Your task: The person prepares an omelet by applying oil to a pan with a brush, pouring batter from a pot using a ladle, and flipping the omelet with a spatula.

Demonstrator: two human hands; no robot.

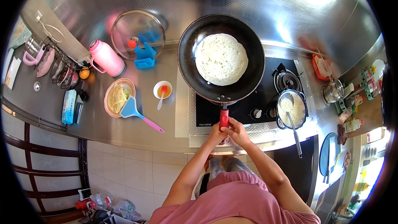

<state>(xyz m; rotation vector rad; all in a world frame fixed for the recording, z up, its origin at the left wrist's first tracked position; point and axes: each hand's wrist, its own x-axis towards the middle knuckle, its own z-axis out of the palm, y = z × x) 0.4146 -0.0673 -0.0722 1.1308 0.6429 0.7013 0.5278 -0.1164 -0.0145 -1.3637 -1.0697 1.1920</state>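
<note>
Both my left hand (217, 134) and my right hand (237, 130) grip the red handle (224, 120) of a dark frying pan (192, 78), near the front edge of the stove. A round, pale batter pancake with green flecks (221, 59) lies in the pan, a little right of its middle. The pan covers the left part of a black glass gas stove (245, 107); whether it rests on the burner I cannot tell. Right of my hands, a blue-rimmed pot (306, 121) holds pale batter (295, 107) with a metal ladle (294, 137) standing in it.
Left of the stove are a small bowl of oil (155, 91) with a red-tipped brush (164, 90), a blue spatula with a pink handle (136, 109), and a bowl (108, 106) of folded pancakes (117, 99). Behind stand a glass lid (124, 31) on a blue holder (145, 58) and a pink thermos (107, 57).
</note>
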